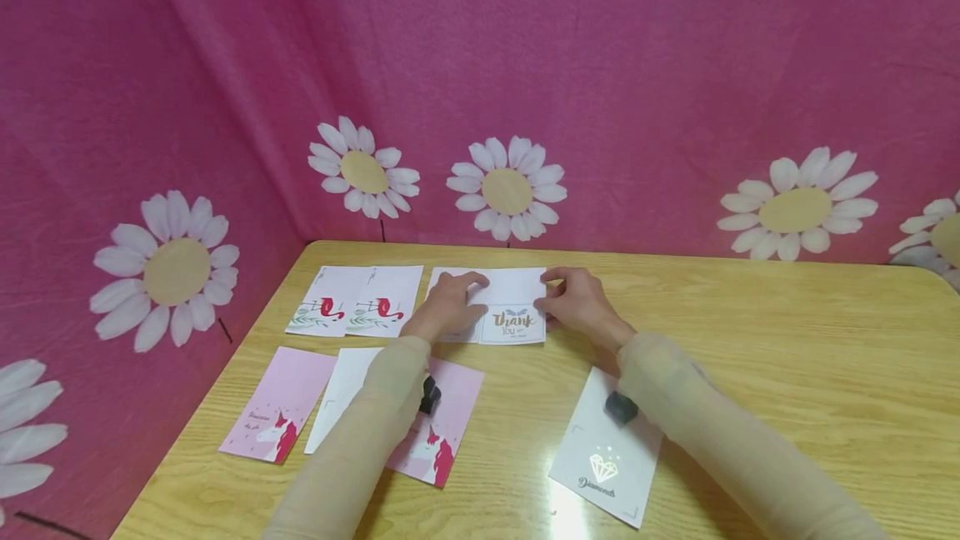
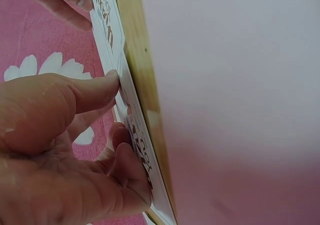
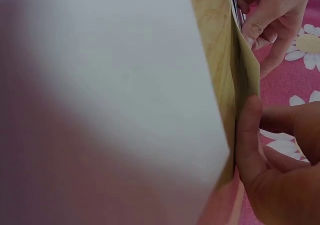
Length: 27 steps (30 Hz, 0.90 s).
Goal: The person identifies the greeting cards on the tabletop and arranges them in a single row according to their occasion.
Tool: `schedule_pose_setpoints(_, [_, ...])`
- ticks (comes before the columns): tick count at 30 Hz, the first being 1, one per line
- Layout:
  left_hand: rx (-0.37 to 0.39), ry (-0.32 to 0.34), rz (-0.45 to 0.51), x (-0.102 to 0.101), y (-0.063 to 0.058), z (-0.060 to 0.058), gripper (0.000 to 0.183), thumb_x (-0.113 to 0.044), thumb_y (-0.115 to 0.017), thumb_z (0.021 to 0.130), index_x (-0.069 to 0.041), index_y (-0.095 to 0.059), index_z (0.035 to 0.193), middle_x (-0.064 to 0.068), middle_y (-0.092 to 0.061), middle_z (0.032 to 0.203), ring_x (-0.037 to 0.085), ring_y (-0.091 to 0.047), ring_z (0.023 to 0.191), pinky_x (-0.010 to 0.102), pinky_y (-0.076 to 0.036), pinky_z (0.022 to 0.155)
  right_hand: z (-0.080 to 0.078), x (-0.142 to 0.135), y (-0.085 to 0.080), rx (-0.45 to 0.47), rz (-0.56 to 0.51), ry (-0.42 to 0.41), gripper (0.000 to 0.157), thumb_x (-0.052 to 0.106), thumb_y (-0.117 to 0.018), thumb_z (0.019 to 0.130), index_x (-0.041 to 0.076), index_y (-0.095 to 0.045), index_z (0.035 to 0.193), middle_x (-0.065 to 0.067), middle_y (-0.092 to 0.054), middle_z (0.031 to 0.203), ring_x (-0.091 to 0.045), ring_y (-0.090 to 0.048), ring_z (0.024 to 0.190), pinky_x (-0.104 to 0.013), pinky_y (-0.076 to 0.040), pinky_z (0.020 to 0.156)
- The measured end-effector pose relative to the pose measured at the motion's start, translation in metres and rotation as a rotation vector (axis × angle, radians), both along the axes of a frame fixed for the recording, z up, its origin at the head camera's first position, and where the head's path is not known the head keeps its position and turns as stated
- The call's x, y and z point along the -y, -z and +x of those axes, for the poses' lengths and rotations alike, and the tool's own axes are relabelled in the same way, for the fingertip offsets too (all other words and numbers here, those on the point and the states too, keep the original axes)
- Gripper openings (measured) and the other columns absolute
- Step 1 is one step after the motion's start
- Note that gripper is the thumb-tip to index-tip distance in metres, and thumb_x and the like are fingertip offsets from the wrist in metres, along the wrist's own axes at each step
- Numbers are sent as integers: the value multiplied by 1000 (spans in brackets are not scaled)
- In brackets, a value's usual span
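Observation:
Two white thank-you cards lie side by side at the back of the table, the right one (image 1: 513, 325) with gold "Thank You" lettering. Most of the left one (image 1: 459, 333) is hidden under my left hand (image 1: 446, 303). In the left wrist view, that hand's thumb (image 2: 102, 89) touches near the seam where the cards meet, and its other fingers rest on the left card. My right hand (image 1: 583, 305) pinches the right card's outer edge between thumb and fingers. The right wrist view shows this edge (image 3: 246, 67) tilted up off the wood.
Two flamingo cards (image 1: 385, 304) lie to the left, edges meeting. Nearer the front are a pink unicorn card (image 1: 277, 402), a white card (image 1: 337, 390) and another unicorn card (image 1: 457, 407), partly under my left sleeve. A diamonds card (image 1: 600, 440) lies below my right forearm. A pink flowered cloth (image 1: 637, 107) hangs behind.

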<state>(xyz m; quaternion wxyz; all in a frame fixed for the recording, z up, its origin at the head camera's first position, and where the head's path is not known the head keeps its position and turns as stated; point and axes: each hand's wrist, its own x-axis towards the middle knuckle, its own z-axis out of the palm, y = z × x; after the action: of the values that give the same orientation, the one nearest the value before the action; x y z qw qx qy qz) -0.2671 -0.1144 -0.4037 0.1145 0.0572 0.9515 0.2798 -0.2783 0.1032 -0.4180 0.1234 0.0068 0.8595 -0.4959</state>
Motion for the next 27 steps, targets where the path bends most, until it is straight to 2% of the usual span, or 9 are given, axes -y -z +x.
schedule_pose_setpoints(4, [12, 1, -7, -1, 0, -1, 46, -25, -63, 101, -23, -56, 146, 16, -49, 136, 29, -48, 121, 52, -43, 112, 0, 0, -2, -11, 53, -42, 49, 11, -74, 92, 1, -59, 138, -14, -59, 100, -18, -62, 74, -24, -60, 65])
schedule_pose_setpoints(10, [20, 8, -21, 0, -1, 0, 46, -26, -62, 101, -24, -54, 147, 17, -47, 138, 30, -48, 123, 54, -43, 113, 0, 4, -6, -52, 179, -143, 52, 16, -74, 93, -1, -58, 140, -17, -63, 106, -21, -59, 83, -22, -50, 65])
schedule_pose_setpoints(16, [37, 16, -28, 0, -1, 0, 47, -26, -62, 101, -25, -53, 147, 17, -46, 140, 30, -48, 125, 56, -42, 114, -1, 8, -7, -85, 244, -205, 50, 13, -73, 93, -4, -59, 138, -19, -64, 106, -22, -60, 80, -23, -52, 61])
schedule_pose_setpoints(22, [36, 25, -49, 0, -3, -1, 48, -27, -62, 101, -25, -53, 148, 17, -46, 141, 31, -49, 125, 56, -42, 115, -4, 11, -8, -178, 377, -272, 39, 13, -73, 93, -5, -66, 126, -13, -62, 92, -25, -57, 89, -31, -49, 77])
schedule_pose_setpoints(27, [32, 53, -98, -2, -5, -3, 48, -27, -60, 103, -24, -49, 150, 18, -45, 145, 31, -47, 130, 56, -40, 116, -3, 11, -11, -231, 476, -304, 32, 15, -73, 93, -4, -70, 118, -13, -63, 96, -27, -55, 93, -40, -48, 88])
